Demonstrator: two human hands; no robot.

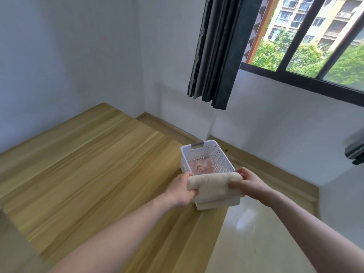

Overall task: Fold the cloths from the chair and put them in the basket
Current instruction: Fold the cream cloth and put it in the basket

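From the head view, a folded cream cloth (pixel 214 187) is held up in the air at the near rim of a white perforated basket (pixel 205 156), which stands at the right-hand edge of a wooden surface (pixel 88 164). The left hand (pixel 182 191) holds the cloth's end at 9 o'clock, fingers curled under and thumb over the top; the right hand (pixel 247 181) pinches the end at 3 o'clock, thumb in front and fingers wrapped behind. So each grip is closed on the cloth, neither spread nor empty. The cloth looks doubled several times, with layered edges hanging at its 6 o'clock side, so the folding of this piece seems finished. Inside the basket, toward 12 o'clock from the hands, a pinkish cloth (pixel 201 166) already lies flat on the bottom, which suggests at least one piece is done. What is left for the cream one, as I judge it, is only to carry it over the rim and set it down on the pink one. The chair is not in view, so I cannot tell whether more cloths wait there. A dark curtain (pixel 214 56) hangs at 12 o'clock beside a window (pixel 315 42), and pale floor (pixel 256 233) shows at 5 o'clock.
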